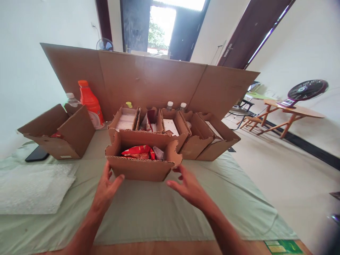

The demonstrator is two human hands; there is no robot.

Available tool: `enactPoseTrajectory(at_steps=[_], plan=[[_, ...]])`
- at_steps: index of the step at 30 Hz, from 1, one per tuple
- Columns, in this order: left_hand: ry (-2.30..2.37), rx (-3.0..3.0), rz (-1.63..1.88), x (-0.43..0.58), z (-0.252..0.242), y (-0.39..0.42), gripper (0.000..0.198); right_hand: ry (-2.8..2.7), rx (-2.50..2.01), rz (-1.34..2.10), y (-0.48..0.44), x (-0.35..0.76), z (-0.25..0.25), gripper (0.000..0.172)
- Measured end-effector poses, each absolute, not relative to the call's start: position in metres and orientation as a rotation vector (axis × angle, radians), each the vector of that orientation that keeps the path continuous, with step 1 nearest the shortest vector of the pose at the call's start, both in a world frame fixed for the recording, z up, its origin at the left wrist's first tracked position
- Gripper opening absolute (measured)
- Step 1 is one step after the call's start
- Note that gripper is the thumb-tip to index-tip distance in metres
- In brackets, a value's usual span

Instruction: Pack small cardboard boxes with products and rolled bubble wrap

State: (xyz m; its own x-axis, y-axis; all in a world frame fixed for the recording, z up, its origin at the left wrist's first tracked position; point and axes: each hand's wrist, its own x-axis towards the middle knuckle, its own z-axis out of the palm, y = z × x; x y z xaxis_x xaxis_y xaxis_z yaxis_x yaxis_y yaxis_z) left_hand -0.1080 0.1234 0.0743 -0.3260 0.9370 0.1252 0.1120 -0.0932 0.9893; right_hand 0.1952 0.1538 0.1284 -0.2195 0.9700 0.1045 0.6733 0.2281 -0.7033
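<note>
In front of me a cardboard box (140,170) without a lid stands crosswise on the green cloth. Inside it lie a red packet (138,151) and a piece of bubble wrap (158,153). My left hand (107,186) is at the box's left end, thumb and fingers apart. At the right end is my right hand (187,184), also with spread fingers, the fingertips close to the cardboard. Whether either hand touches the box I cannot tell. Behind it stands a row of narrow cardboard boxes (198,145) holding wrapped and white items.
At left are another cardboard box (74,141), a black phone (37,153), bubble wrap sheets (34,191) and an orange bottle (90,102). A tall cardboard panel (159,81) stands behind. Green cloth (148,216) covers the table. A fan (305,90) stands farther right.
</note>
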Motion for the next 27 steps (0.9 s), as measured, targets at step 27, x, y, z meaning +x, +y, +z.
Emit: enactPoseTrajectory(at_steps=[27], plan=[[1.61, 1.125, 1.64, -0.092, 0.119, 0.014, 0.076, -1.873, -1.23, 0.78, 0.12, 0.137, 0.167, 0.028]])
